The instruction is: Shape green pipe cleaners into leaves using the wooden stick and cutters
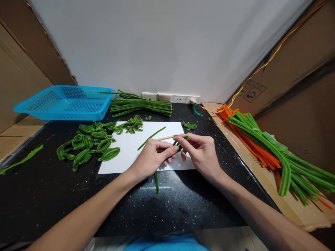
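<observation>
Above the sheet of white paper (125,153), both hands work on a green pipe cleaner (156,183), its free end hanging below my left hand over the table. My left hand (154,157) is closed, thumb and fingers pinching the bent part. Opposite it, my right hand (200,150) pinches the upper part of the same bend between thumb and forefinger. A thin wooden stick (166,138) shows just behind the hands; whether a hand holds it I cannot tell. Another straight green pipe cleaner (151,138) lies on the paper, left of the stick.
Several leaf-shaped green loops (89,141) are heaped at left; one loop (190,126) lies at right. Behind are a blue basket (102,113) and a green bundle (141,105). Green stems (272,146) and orange stems (251,146) lie on cardboard at right, near sockets (179,99).
</observation>
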### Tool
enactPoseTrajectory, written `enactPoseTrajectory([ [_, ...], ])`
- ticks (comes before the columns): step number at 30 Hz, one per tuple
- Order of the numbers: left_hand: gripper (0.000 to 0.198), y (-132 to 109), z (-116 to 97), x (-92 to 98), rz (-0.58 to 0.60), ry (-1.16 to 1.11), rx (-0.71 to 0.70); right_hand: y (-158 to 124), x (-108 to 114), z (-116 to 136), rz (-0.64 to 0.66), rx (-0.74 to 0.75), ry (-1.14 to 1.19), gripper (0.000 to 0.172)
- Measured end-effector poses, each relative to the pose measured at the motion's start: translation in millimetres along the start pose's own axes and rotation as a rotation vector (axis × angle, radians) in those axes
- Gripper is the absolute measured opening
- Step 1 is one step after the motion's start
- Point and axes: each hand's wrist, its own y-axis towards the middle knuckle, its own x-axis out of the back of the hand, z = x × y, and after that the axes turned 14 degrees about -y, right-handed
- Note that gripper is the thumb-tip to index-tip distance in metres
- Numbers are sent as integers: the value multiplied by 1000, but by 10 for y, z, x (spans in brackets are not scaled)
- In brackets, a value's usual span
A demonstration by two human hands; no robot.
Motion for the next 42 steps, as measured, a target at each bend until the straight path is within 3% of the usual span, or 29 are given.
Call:
enactPoseTrajectory([
  [6, 46, -46, -61, -55, 9, 131, -36, -77, 0, -9, -130, 290, -447, 21],
  [9, 46, -46, -71, -70, -20, 121, -61, -68, 12, 22, -99, 182, -276, 21],
  [14, 48, -28, -56, -69, -53, 63, -56, 4, 19, 11, 66, -73, 119, 29],
  [19, 45, -23, -70, -86, -61, 0, -46, 48, -4, -34, 97, -97, 283, 25],
  [25, 47, -40, -92, -65, 35, -55, 61, 26, 7, 31, 30, -48, 187, 19],
  [28, 41, -55, -96, -59, 33, 19, 73, -8, 5, 42, -6, 48, 39, 17],
  [33, 33, -66, -65, -95, -81, 259, -7, -29, 0, -19, -144, 349, -316, 12],
  [35, 37, -61, -64, -113, -101, 232, -21, -6, 13, -45, -121, 287, -266, 14],
  [39, 40, -50, -94, -121, -56, 29, 38, 55, 41, -77, 46, -20, 18, 31],
  [42, 42, -46, -97, -96, -51, 19, 57, 61, 32, -87, 82, -55, 81, 38],
])
